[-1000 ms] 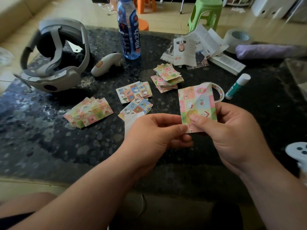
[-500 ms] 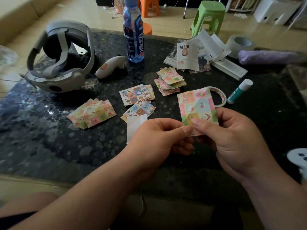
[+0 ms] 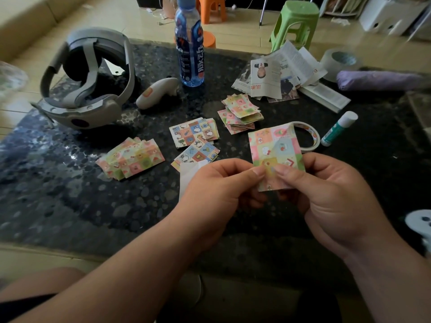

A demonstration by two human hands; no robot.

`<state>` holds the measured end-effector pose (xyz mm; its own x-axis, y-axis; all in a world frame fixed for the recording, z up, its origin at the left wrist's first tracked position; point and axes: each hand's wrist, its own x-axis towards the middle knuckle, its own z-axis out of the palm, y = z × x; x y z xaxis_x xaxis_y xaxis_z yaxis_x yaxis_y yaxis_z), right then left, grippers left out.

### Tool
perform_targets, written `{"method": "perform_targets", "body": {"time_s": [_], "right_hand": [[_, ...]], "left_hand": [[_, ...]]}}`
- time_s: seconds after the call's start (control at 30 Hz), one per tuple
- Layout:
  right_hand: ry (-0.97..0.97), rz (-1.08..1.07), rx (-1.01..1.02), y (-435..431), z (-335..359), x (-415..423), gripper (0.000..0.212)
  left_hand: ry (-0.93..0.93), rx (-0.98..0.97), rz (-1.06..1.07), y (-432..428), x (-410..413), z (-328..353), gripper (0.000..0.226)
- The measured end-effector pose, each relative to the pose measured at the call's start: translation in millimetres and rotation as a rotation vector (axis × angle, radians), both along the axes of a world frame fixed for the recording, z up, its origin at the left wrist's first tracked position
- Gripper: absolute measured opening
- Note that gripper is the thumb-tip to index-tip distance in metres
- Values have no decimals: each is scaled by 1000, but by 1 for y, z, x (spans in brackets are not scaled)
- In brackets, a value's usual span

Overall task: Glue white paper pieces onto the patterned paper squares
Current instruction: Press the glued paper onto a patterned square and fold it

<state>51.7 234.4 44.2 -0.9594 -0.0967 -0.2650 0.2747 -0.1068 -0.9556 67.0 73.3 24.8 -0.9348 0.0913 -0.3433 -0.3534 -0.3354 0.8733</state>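
The patterned paper square is held above the black table, its lower edge pinched by both the left hand and the right hand. Opposed tugging could crease or tear it. Its back is hidden, so I cannot tell if anything is stuck there. The white paper piece beside the left hand could be brushed away, and the glue stick lies well apart.

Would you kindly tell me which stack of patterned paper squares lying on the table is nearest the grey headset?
The fanned pink-and-green stack at far left, just in front of the grey headset; the other stacks lie further right.
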Motion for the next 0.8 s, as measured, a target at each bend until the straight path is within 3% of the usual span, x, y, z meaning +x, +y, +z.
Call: {"method": "perform_targets", "body": {"time_s": [0.4,0.6,0.7,0.8], "right_hand": [[-25,55,15,0,2,2,26],[-32,66,-8,-1,3,3,22],[-12,57,-25,-2,3,2,11],[2,59,-8,-1,1,2,14]], "left_hand": [[8,2,59,0,-1,1,25],[1,-4,83,0,0,4,13],[-11,15,110,0,-1,4,23],[-41,38,104,0,-2,5,33]]}}
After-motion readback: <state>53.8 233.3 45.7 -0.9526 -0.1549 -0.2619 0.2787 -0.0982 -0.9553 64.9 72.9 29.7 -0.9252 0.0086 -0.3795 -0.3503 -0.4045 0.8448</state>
